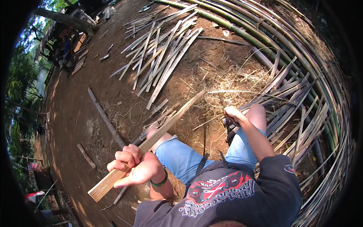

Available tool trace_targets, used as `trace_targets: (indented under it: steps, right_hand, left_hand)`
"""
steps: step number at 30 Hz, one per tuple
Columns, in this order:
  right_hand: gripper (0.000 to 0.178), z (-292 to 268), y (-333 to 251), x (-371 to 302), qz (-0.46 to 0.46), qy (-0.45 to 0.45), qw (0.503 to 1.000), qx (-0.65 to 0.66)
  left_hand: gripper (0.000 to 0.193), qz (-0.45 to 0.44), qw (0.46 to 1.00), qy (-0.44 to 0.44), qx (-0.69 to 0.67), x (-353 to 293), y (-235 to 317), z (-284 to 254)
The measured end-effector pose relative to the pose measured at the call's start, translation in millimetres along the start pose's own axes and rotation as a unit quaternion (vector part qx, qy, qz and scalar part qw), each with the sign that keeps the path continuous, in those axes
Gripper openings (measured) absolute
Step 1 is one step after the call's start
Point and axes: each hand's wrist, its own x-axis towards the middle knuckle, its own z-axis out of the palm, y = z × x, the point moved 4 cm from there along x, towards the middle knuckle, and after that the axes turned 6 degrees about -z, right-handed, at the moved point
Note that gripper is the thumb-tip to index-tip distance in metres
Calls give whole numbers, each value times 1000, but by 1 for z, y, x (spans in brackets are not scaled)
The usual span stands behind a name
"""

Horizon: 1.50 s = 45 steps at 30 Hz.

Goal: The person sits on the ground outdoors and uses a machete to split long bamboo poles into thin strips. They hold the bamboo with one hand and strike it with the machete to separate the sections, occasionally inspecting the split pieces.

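Note:
My left hand (137, 166) is wrapped round a long, flat bamboo slat (172, 123). The slat slants from the lower left up to the middle of the view, with its wide end sticking out below my palm. By my right knee, my right hand (233, 114) is closed on what looks like a knife (222, 101); only a short dark part of it shows beyond my fingers. A thin pale bamboo shaving (234, 91) stretches rightward from near the slat's far tip. Whether it is still joined to the slat, I cannot tell.
Split bamboo slats (162, 56) lie piled on the dirt ahead. Curly shavings (234, 81) cover the ground beyond my knees. Darker split strips (287, 94) heap up on the right, beside long bamboo poles (272, 34). A thin pole (104, 113) lies to the left.

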Motion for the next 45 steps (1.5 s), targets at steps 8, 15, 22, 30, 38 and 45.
trace_targets:
  steps: [8, 15, 22, 30, 38, 45]
  right_hand:
    - [36, 89, -43, -46, 65, 156, 985, 22]
    - [35, 170, -71, -94, -53, 54, 997, 4]
    - [39, 186, -72, -95, -183, 113, 963, -162]
    - [49, 227, -162, -125, -211, 31, 970, -118]
    - [47, 182, -112, -80, -171, 134, 950, -225]
    - [42, 196, -129, -91, -263, 91, 928, -246]
  left_hand:
    - [56, 16, 1000, 6, 13, 2, -2, -1]
    - [61, 2, 1000, -18, 9, 0, -4, 15]
    - [56, -3, 989, -144, -18, 19, -19, 34]
    - [59, 8, 997, -67, 23, 22, -35, 54]
    - [59, 15, 998, 1, 55, 19, -34, 57]
    - [58, 22, 997, 18, 68, 24, -35, 62]
